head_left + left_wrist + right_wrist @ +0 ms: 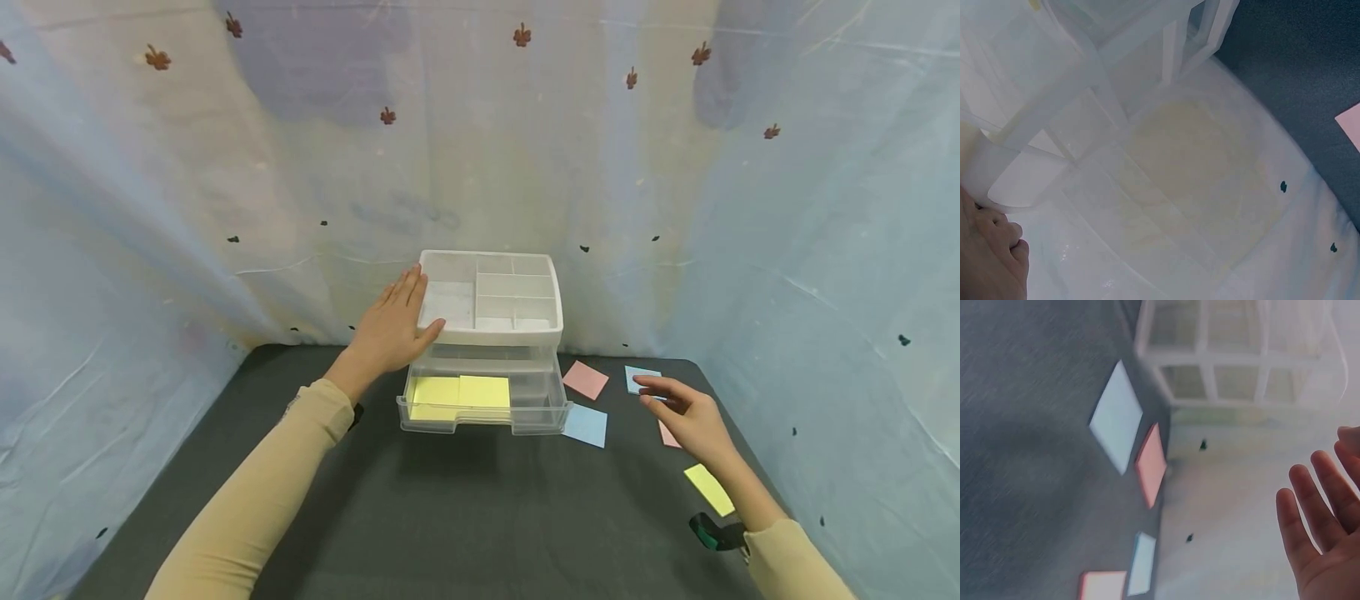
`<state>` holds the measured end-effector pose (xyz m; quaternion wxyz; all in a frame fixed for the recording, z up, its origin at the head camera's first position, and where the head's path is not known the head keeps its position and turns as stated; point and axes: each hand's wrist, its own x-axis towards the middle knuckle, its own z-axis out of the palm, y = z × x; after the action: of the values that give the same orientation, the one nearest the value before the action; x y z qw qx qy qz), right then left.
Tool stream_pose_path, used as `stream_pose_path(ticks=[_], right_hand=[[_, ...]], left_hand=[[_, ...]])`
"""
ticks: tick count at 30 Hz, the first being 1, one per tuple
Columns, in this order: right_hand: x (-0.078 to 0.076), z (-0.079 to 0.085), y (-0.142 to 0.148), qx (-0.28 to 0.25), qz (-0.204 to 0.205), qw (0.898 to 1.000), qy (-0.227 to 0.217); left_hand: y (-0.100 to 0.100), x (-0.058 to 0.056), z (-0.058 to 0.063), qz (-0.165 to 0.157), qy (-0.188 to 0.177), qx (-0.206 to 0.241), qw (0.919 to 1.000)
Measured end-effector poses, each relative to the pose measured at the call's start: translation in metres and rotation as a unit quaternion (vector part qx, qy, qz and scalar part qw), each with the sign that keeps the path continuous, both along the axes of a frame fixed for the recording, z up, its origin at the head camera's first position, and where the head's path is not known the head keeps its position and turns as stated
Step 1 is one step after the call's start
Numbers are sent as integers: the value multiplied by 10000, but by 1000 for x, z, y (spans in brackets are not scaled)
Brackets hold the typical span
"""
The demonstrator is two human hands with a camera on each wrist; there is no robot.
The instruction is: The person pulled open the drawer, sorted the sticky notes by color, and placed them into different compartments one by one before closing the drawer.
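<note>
The ungripping left hand (pixel 390 329) is bracing the drawer organizer (pixel 498 337), ideally preventing sliding, while the empty, relaxed right hand (pixel 692 423) is hovering to its right.

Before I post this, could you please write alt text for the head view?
A person's left hand touches a white plastic drawer unit, whose open clear drawer holds two yellow square paper notes. The right hand hovers near five pink, blue and yellow paper notes on a black table.
</note>
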<state>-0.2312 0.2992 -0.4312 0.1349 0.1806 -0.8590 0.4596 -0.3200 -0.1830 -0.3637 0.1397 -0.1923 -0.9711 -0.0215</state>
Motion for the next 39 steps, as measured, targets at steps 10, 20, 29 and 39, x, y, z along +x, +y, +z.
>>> stream_pose_path(ticks=[10,20,29,39], right_hand=[[0,-33,47,403,-429,9981,-194],[5,-55,89,763,-688,9945,-206],[13,-67,118,1780,-1158,9760,-480],[13,-76,140,2516,-1131,9562,-974]], left_hand=[[0,2,2,-25,1,25,10000],[1,1,1,51,8,27,10000],[2,4,1,46,17,36,10000],[2,2,0,48,47,20,10000]])
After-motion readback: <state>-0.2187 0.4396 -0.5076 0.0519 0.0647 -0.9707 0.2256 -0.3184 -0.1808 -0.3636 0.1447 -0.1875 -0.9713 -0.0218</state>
